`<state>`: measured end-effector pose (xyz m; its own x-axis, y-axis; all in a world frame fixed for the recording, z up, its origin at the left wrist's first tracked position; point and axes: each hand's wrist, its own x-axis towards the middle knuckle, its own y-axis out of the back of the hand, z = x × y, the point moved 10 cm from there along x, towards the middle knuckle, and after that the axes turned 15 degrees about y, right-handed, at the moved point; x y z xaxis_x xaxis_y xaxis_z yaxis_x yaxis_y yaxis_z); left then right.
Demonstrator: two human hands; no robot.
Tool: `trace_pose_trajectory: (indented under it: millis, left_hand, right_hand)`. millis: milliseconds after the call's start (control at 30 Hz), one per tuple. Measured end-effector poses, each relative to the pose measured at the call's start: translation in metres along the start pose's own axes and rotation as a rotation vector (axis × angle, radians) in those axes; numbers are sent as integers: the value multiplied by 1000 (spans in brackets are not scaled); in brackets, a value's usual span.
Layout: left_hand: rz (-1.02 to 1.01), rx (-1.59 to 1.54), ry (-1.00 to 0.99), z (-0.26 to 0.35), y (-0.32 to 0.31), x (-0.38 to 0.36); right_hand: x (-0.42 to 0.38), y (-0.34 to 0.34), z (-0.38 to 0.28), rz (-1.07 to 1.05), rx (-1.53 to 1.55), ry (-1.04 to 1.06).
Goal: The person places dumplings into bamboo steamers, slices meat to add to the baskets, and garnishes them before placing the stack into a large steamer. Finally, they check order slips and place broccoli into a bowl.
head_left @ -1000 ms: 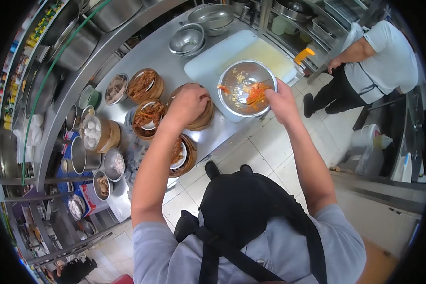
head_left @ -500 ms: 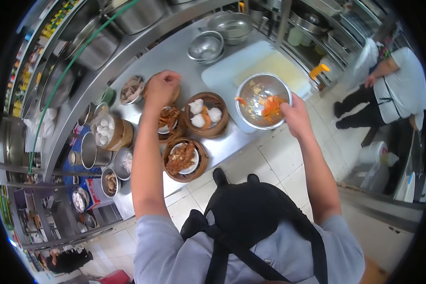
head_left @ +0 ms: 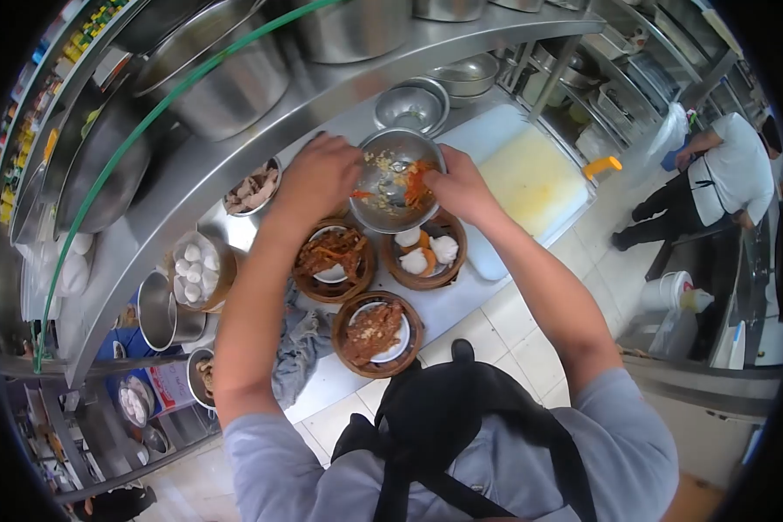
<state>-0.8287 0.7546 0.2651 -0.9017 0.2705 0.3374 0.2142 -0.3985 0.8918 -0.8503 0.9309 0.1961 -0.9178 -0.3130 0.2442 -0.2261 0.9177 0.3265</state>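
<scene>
My right hand (head_left: 463, 187) grips the right rim of a metal bowl (head_left: 371, 181), its thumb over the edge. Inside are orange-red shreds (head_left: 416, 181) and chopped pale bits. Close to the bowl's left rim is my left hand (head_left: 320, 178), fingers curled; whatever they hold is hidden. Below the hands stand three bamboo steamers: the left steamer (head_left: 363, 285) and the front steamer (head_left: 343, 346) hold brown, saucy food on white dishes, while white buns (head_left: 444, 250) and orange pieces fill the right steamer (head_left: 457, 275).
Cutting boards (head_left: 530, 174) lie to the right, and nested metal bowls (head_left: 409, 109) behind. A shelf (head_left: 313, 96) with large pots overhangs the counter. On the left are a tub of white balls (head_left: 196, 271) and a grey cloth (head_left: 303, 348). Another person (head_left: 722, 174) stands far right.
The bowl in my right hand has moved left, from over the cutting boards to above the steamers. My left hand is now beside its rim. The camera view has shifted.
</scene>
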Motion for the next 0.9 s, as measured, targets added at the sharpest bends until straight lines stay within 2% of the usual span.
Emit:
trace_pose_trajectory:
  millis: [33,100,167,233,333,400,500,633,733,800,833,900]
  left_hand:
    - [-2,2,3,3,-3,1]
    - [-65,342,-176,20,-25,-3]
    - [-103,403,-231,18,-38,-3]
    - [-144,460,-288,22,-49,-5]
    - [-176,439,-183,19,-55,-1]
    - [-205,301,-68,10,-61,0]
    - [-167,286,35,21,-62,5]
    - [-115,281,91,22,-70,19]
    - [-88,342,37,31,-70,24]
    - [-103,155,222,23,-57,31]
    - [-99,158,228,31,-52,32]
    - [-225,49,406,32,-59,32]
  right_hand:
    - [3,-13,-6,-22,97,-28]
    - [11,-32,9,-10,106,-20]
    - [13,-38,-3,5,112,-16]
    - [9,-46,-12,-72,218,-92]
    - [13,-44,-1,-29,212,-112]
    - [16,-42,4,-36,203,-108]
    - [22,-36,9,-67,201,-90]
    - [30,-29,16,-91,243,-36]
    - [35,-22,21,-115,321,-3]
    - [39,-17,26,-116,333,3]
    - [40,-14,27,-113,342,8]
    - [42,-10,27,-116,349,26]
